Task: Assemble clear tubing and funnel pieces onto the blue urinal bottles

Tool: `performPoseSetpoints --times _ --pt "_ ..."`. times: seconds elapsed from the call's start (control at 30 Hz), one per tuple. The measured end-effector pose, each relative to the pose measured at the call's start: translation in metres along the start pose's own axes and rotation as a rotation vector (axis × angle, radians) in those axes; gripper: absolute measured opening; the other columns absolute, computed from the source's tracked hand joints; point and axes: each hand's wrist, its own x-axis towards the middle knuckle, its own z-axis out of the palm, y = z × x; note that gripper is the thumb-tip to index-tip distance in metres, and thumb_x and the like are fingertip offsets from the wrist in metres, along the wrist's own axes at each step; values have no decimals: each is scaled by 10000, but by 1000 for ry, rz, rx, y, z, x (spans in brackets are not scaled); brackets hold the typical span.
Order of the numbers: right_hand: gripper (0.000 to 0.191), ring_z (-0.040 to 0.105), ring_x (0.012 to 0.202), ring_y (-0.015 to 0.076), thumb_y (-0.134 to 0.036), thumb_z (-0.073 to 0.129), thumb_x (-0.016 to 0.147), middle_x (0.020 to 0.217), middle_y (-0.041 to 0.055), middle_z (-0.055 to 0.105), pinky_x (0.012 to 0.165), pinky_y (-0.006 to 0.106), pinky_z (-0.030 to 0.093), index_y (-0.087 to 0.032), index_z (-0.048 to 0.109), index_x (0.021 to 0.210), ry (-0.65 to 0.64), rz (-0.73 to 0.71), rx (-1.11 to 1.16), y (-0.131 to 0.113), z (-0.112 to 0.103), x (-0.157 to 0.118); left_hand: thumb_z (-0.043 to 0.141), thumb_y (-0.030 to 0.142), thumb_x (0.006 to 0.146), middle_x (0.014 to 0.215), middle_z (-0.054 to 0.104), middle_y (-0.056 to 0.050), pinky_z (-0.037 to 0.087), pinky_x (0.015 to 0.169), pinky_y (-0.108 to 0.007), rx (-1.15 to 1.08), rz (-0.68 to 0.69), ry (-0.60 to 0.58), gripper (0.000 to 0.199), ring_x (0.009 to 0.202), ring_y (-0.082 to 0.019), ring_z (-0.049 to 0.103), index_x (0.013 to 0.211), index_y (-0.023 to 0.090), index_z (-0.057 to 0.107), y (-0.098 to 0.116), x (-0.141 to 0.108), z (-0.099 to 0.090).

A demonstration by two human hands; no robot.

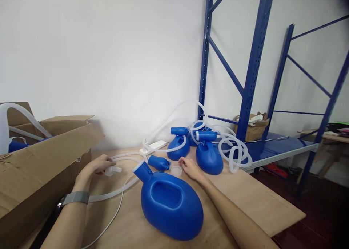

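Observation:
A blue plastic urinal bottle [174, 225] with a moulded handle opening lies in front of me, its pale-rimmed neck pointing to the upper left. My left hand [99, 165] is closed around a clear plastic cap with a side spout [112, 171], low over the table left of the bottle. Behind the bottle, my right hand [191, 168] rests with loosely bent fingers. Its fingertips are at the edge of a round translucent lid [176, 170]; whether they touch it is unclear. A small blue bottle-shaped part [158, 163] lies left of that lid.
Blue bottles [209, 158] with coiled translucent hoses [236, 149] stand at the back right. A white power strip [153, 147] lies by the wall. A cardboard box [43, 161] with more hoses fills the left. Blue metal racking [251, 59] rises beyond the table's right edge.

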Motion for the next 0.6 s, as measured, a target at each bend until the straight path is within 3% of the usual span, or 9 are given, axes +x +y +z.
performPoseSetpoints --times 0.1,0.2,0.3,0.4,0.5,0.6 --pt "244 695 949 269 -337 477 954 990 92 755 873 402 520 -202 676 996 60 -5 79 -16 -4 -1 724 593 551 689 651 -53 480 516 -304 -17 5 -111 475 639 -237 620 798 190 671 13 -2 2" --pt "379 692 1013 276 -505 477 979 1055 103 751 910 406 527 -193 679 1051 23 -90 293 -48 -6 -7 757 633 529 865 693 -69 491 603 -301 -29 63 -157 553 755 -241 630 869 202 684 29 -11 -2" --pt "500 669 1084 288 -620 513 952 1110 116 729 984 434 496 -181 695 1106 -161 -184 543 -79 -7 -18 702 703 649 938 688 -43 477 740 -284 -70 271 -248 560 880 -229 608 912 208 704 55 -35 -17" --pt "680 601 1211 315 -737 574 865 1267 126 665 1063 465 440 -198 655 1271 -426 -232 605 -94 -11 -27 667 708 731 924 679 -32 450 801 -288 -100 444 -382 547 941 -238 585 926 198 706 87 -65 -32" --pt "756 553 1273 337 -766 622 810 1365 109 611 1104 499 398 -241 619 1354 -635 -200 620 -94 -16 -29 731 625 716 907 681 -22 443 823 -292 -45 500 -519 461 931 -232 580 877 194 704 111 -83 -34" --pt "697 548 1295 337 -687 685 815 1367 108 618 1118 512 385 -244 628 1350 -692 -134 672 -87 -20 -27 777 535 674 856 650 -7 444 775 -290 -13 505 -507 399 868 -216 571 831 195 641 117 -79 -24"
